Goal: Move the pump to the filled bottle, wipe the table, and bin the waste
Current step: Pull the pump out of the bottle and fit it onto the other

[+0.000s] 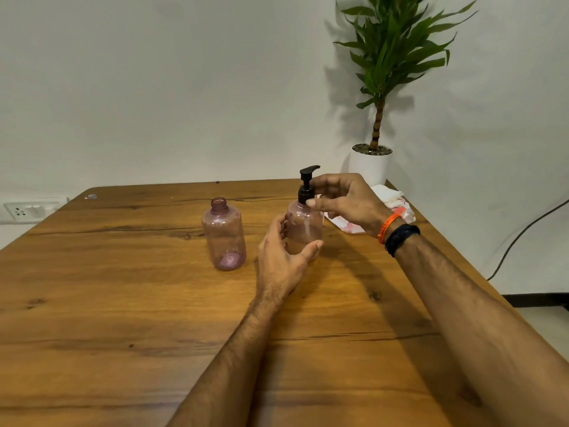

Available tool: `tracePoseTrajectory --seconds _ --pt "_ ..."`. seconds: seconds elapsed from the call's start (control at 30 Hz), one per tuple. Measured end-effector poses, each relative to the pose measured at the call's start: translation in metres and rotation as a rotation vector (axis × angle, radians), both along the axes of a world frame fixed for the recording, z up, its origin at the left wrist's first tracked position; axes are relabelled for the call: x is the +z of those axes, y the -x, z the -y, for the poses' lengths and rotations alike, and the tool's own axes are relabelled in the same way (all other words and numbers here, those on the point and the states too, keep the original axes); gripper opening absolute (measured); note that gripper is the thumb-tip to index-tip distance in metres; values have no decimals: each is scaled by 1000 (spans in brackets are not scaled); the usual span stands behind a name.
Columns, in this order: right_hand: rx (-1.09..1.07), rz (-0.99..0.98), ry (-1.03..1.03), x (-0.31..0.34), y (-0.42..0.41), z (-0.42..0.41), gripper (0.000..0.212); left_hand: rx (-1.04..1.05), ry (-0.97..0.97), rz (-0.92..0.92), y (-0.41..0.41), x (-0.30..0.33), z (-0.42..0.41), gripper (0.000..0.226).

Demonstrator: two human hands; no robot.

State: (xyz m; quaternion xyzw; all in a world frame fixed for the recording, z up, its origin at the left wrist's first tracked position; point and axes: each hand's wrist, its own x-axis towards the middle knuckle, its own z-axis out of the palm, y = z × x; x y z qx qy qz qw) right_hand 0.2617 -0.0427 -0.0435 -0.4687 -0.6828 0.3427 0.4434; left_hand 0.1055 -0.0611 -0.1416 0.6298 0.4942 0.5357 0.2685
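Pump [306, 184] sits on the neck of a bottle [304, 228] near the middle of the bench [123, 303], toward the far right corner. To its left stands a second bottle [223, 234], open-necked, with only a pink residue at the bottom; which of the two counts as filled I cannot tell for sure. The left hand [281, 257] cups the pumped bottle's lower body, thumb and fingers curled round it. The right hand [345, 201] pinches the pump's collar, seemingly twisting it on or off. At the far right edge lie a white cloth [386, 194] and a crumpled wrapper [403, 212]. Judging by this, the pump step is in hand; wiping and binning remain undone.
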Motion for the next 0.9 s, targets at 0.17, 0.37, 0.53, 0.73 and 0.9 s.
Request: tracePoseTrajectory --seconds 0.17,0.37,0.53,0.73,0.9 --pt "-81 -54 -49 -1 7 -2 35 3 3 -6 -1 0 -1 83" --pt "-78 -8 8 -2 8 -5 43 1 4 -10 0 -2 -1 84" --pt "-25 -23 18 1 5 -5 38 -1 0 -1 0 -2 -2 81" --pt "-112 -83 -37 -2 13 -7 46 8 -5 -4 0 -2 -3 82" --pt "-6 -34 23 1 8 -6 51 10 -6 -15 0 -2 -3 80"
